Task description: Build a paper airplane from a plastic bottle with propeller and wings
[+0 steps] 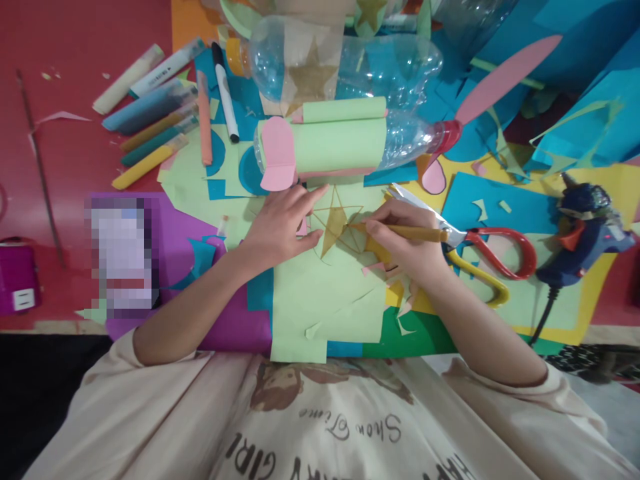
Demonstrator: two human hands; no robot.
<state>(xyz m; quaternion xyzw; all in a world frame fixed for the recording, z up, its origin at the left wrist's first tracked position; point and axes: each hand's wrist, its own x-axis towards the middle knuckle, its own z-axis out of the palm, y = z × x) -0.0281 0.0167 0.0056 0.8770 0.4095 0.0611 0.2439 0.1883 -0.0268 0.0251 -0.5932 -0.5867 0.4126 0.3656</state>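
My right hand [407, 240] grips a golden-brown marker [417, 233], its tip on a star drawing [336, 223]. The star is outlined in brown on light green paper [325, 293], and its middle is partly coloured in. To the left of the drawing, my left hand [285, 223] rests on the paper with its fingers spread, holding nothing. Scissors [455, 233] with one red and one yellow handle lie beside and partly behind my right hand. Just beyond both hands is a plastic bottle [407, 143] wrapped in light green paper, with pink paper pieces attached.
A second bottle [385, 63] bearing a brown star lies farther back. Several markers [150, 107] are at the upper left, near a blurred-out phone [123, 253]. A blue glue gun [575, 240] sits at the right. Paper scraps [405, 310] litter the table.
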